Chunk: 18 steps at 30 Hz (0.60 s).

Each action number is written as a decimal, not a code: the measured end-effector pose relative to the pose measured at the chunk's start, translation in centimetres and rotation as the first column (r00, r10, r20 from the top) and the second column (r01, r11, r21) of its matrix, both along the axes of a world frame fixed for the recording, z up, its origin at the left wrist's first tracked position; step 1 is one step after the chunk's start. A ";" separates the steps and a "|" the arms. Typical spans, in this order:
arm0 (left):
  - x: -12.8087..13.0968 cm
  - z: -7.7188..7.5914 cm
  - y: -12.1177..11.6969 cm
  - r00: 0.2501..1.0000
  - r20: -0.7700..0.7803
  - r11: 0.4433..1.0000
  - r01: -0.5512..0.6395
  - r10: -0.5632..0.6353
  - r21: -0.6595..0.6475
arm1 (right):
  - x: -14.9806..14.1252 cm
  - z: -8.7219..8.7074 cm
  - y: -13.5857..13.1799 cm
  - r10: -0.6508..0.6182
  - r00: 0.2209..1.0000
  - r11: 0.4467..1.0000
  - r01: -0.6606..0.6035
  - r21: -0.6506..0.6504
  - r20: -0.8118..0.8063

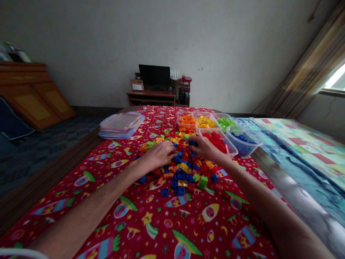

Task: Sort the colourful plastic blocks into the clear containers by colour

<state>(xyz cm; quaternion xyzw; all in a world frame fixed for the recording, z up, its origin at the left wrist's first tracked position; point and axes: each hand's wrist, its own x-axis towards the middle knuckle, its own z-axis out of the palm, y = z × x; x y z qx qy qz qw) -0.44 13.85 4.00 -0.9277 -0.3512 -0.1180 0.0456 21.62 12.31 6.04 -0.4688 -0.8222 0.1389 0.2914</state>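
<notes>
A heap of mixed toy building bricks in blue, red, yellow, orange and green lies on the tablecloth in front of me. My left hand is over the left side of the heap, its fingers curled down and pressed together. Whatever they may hold is hidden. On the heap's right side, my right hand pinches a dark blue building brick between thumb and fingers. Several blue wheel-shaped pieces lie at the near edge, close to a green brick.
Behind and right of the heap stand clear tubs of sorted bricks: orange, yellow, green, red and blue. Stacked lids lie at left. A red patterned tablecloth covers the table.
</notes>
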 end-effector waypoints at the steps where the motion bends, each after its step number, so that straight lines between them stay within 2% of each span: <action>1: -0.1 0.0 0.1 1.000 0.011 1.000 0.009 -0.009 -0.011 | 0.1 -0.1 0.1 0.003 1.000 1.000 -0.004 -0.009 -0.020; 7: 0.3 0.5 -1.1 0.993 -0.093 0.995 0.071 -0.077 -0.064 | 0.0 -0.3 0.3 0.008 0.996 1.000 -0.010 -0.020 -0.093; 9: 0.5 0.4 -1.4 0.994 -0.083 0.996 0.062 -0.067 -0.060 | 0.4 0.6 0.2 -0.021 0.996 0.999 0.025 0.035 -0.091; 11: 0.4 0.2 -1.2 0.998 -0.023 0.997 0.054 -0.056 -0.058 | 1.7 2.0 0.2 -0.112 0.990 0.985 0.123 0.124 -0.091; 13: 0.1 0.0 -0.7 0.998 0.035 0.997 0.052 -0.050 -0.063 | 4.0 3.6 0.3 -0.253 0.962 0.934 0.271 0.234 -0.104; 15: -0.3 0.0 -0.1 0.996 0.078 0.996 0.050 -0.044 -0.067 | 7.2 4.9 0.5 -0.408 0.905 0.839 0.423 0.342 -0.118; 18: -0.8 0.4 0.6 0.993 0.117 0.998 0.027 -0.020 -0.061 | 12.5 5.4 1.1 -0.610 0.786 0.698 0.593 0.401 -0.101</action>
